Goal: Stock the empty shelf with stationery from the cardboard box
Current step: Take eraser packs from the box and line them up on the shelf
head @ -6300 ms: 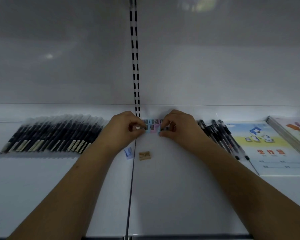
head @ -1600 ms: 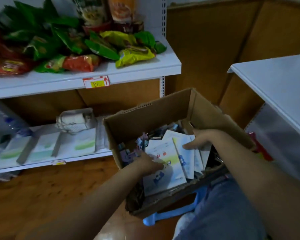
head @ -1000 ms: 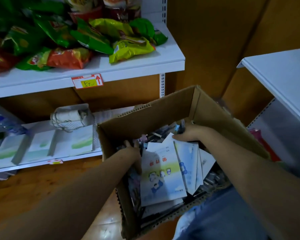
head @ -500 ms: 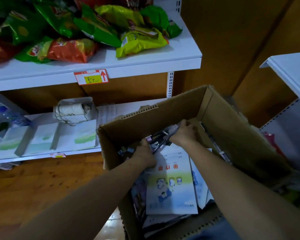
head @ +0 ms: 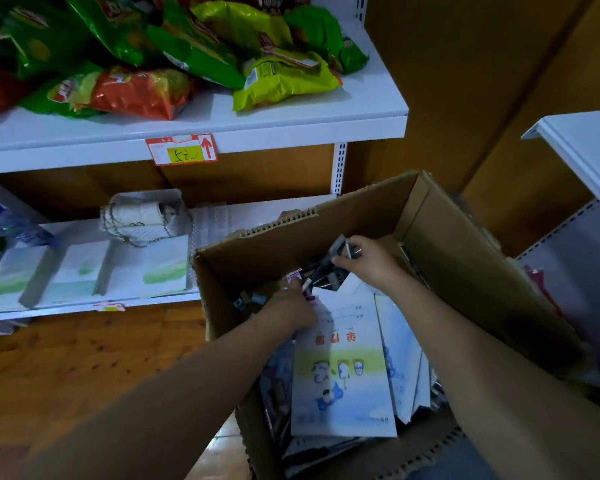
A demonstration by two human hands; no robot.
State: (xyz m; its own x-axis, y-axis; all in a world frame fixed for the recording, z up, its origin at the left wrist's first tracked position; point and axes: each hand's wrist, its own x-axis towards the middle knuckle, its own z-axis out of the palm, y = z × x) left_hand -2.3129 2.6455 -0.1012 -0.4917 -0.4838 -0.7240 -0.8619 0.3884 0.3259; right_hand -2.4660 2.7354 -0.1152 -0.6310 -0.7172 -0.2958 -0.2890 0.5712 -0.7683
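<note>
Lifting pen bundle [head: 329, 268] clear of exercise books [head: 342, 372] inside cardboard box [head: 465, 271]; half second earlier lower. Right hand [head: 366, 261] fingers curled round bundle; left hand [head: 291, 306] pinching its lower end. Next: carry to shelf.

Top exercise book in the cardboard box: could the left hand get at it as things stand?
Probably yes: the left hand is already beside the exercise book, whose cover lies uncovered.

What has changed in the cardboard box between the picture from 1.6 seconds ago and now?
Both hands left the exercise books and went to the box's far end. The right hand now grips a pack of pens; the left hand reaches beneath it. The exercise books remain in the cardboard box.
</note>
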